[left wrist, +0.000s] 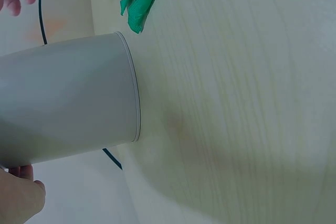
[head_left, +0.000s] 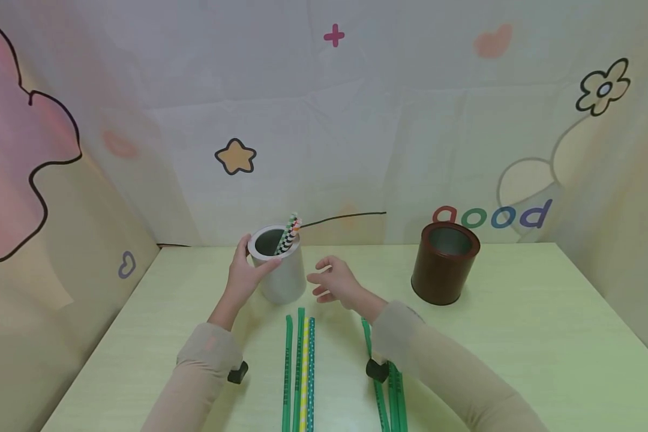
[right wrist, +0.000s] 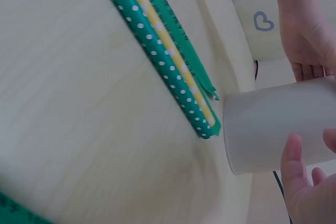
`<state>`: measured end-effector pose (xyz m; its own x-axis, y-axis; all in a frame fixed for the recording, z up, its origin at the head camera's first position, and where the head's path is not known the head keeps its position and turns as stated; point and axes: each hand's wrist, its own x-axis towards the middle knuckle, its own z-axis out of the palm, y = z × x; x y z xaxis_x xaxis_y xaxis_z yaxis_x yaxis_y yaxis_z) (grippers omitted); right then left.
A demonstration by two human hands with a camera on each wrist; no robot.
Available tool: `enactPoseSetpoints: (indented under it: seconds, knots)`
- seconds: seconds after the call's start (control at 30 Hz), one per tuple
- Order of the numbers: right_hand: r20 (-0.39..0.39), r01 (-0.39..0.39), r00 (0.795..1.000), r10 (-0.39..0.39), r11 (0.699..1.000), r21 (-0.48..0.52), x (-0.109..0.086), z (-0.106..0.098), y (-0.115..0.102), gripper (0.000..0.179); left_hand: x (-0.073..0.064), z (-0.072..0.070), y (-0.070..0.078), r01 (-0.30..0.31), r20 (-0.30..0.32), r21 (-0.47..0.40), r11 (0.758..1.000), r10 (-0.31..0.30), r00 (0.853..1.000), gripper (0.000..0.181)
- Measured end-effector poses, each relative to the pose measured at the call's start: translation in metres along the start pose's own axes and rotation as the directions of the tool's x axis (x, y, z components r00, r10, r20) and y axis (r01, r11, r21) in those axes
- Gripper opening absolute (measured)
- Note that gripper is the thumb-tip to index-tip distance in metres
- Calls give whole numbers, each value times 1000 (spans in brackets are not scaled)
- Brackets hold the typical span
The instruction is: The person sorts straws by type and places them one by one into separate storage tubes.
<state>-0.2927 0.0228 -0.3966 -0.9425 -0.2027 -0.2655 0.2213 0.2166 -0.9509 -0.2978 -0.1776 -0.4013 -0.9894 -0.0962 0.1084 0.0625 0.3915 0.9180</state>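
A white canister (head_left: 284, 282) stands upright at the back of the table. My left hand (head_left: 244, 273) grips it near the top, thumb across the front and fingers round the far left side. Inside it lean several patterned straws (head_left: 288, 235), their tops above the rim. To the right of the canister, my right hand (head_left: 336, 281) hovers with loosely bent fingers and nothing in them; its fingertips point at the canister wall. In the right wrist view, green-wrapped straws (right wrist: 181, 40), a yellow straw (right wrist: 168, 45) and a teal dotted straw (right wrist: 152, 51) end just short of the canister's base.
Farther right stands a brown canister (head_left: 443, 270). More green-wrapped straws (head_left: 396, 399) lie under my right forearm, partly hidden by the sleeve (head_left: 437, 348) and a black wrist camera (head_left: 377, 370). A printed cloth (head_left: 351, 150) hangs behind the table.
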Motion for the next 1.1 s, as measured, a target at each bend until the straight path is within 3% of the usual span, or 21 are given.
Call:
enactPoseSetpoints:
  seconds: [0.57,1.1]
  knots:
    - [101,-54,992,72,983,-175,-17,7,36,40,1,0,-1,9,1,10,1000,-9,1000,96]
    - [141,-53,986,88,971,-234,-37,14,60,35,1,1,-1,2,-4,13,1000,-2,1000,95]
